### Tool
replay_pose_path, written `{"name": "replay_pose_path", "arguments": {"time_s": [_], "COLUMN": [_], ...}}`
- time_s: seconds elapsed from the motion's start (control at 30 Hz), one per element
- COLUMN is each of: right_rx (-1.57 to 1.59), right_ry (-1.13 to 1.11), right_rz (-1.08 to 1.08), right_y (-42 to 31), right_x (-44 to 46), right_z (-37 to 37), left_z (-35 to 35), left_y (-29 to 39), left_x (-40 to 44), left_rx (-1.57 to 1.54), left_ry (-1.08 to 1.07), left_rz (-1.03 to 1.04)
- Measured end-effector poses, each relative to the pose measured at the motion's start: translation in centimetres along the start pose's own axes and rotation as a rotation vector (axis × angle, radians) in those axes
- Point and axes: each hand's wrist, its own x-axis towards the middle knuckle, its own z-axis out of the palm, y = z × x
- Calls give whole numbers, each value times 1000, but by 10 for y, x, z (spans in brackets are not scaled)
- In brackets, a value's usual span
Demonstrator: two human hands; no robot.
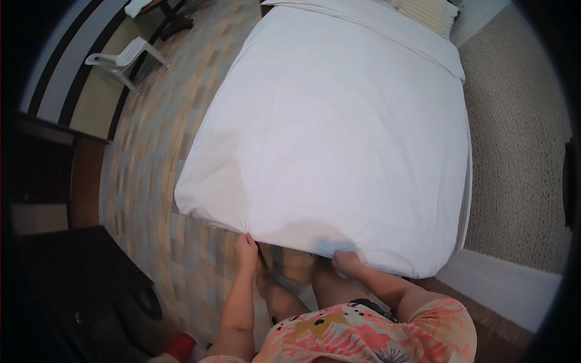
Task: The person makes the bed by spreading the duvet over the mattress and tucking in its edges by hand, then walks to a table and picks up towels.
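Note:
A large white duvet (339,133) is spread over the bed, its near edge hanging at the foot. My left hand (246,249) pinches that edge left of the middle, and small creases run up from the fingers. Farther right along the same edge, my right hand (347,260) is closed on the cloth, its fingertips partly hidden. A bluish patch shows on the fabric beside the right hand. Between the two hands the edge is drawn fairly straight, close in front of my legs.
Striped pillows (426,15) lie at the bed's head. A white plastic chair (128,57) and a dark table (172,18) stand at the far left. Dark furniture (85,272) is at the near left. A textured wall (514,139) runs along the right. Wood-patterned flooring (151,139) lies left of the bed.

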Motion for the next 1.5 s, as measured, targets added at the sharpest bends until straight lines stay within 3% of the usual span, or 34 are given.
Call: {"name": "replay_pose_path", "arguments": {"time_s": [0.1, 0.17, 0.23, 0.3, 0.33, 0.4, 0.43, 0.5, 0.53, 0.57, 0.63, 0.67, 0.77, 0.8, 0.83, 0.9, 0.93, 1.03, 1.1, 1.13, 1.2, 1.27, 1.3, 1.4, 1.47, 1.5], "right_rx": [51, 73, 233, 356, 363, 322, 342, 275, 301, 321, 716, 741, 721, 678, 683, 757, 770, 828, 1066, 1079, 1201, 1508, 1723, 2269, 2344, 2339], "right_ry": [69, 53, 29, 69, 70, -127, -127, -201, -154, -107, 145, 180, 254, 289, 303, 300, 314, 492, 438, 442, 595, 888, 1081, 1664, 1841, 1858], "right_rz": [103, 351, 558, 694, 697, 660, 673, 606, 578, 551, 493, 491, 479, 465, 486, 787, 812, 767, 1054, 1058, 1081, 1026, 939, 398, 85, 54], "right_y": [10, 18, 6, -14, -29, -63, -75, -98, -113, -124, -160, -168, -154, -148, -146, -142, -134, -107, -89, -93, -86, -78, -74, -66, -59, -56], "right_x": [-22, -29, -44, -52, -48, -46, -36, -8, 3, 22, 57, 72, 93, 98, 99, 99, 97, 90, 91, 93, 97, 100, 97, 66, 26, 1], "right_z": [27, 72, 103, 148, 163, 192, 211, 243, 237, 228, 191, 181, 204, 215, 215, 215, 222, 255, 262, 247, 233, 219, 212, 196, 202, 208], "left_z": [6, 1, -45, -53, -62, -81, -83, -78, -94, -101, -114, -128, -133, -110, -92, -68, -63, -78, -117, -142, -192, -240, -254, -277, -280, -283], "left_y": [-50, -114, -131, -195, -204, -206, -206, -198, -177, -183, -208, -234, -187, -228, -243, -260, -266, -268, -208, -180, -163, -136, -127, -110, -110, -119], "left_x": [1, 39, 90, 163, 190, 236, 245, 248, 237, 238, 240, 250, 241, 266, 265, 259, 248, 188, 162, 155, 151, 144, 140, 126, 117, 118], "left_rx": [129, -207, -231, -138, -136, -501, -491, -180, 141, 146, 145, -150, -281, -76, -79, -617, -608, -381, -268, -168, -221, -590, -580, -783, -818, -808], "left_ry": [-13, -85, 188, 518, 516, 23, 5, 71, 58, 53, 170, 77, 99, -130, -148, -285, -312, -918, -968, -1003, -1004, -979, -974, -875, -786, -787], "left_rz": [116, -216, -190, 13, 20, -26, -14, 47, -63, -56, 151, 91, 134, -111, -95, -486, -471, -158, -117, -77, -215, -189, -181, -266, -228, -231]}}
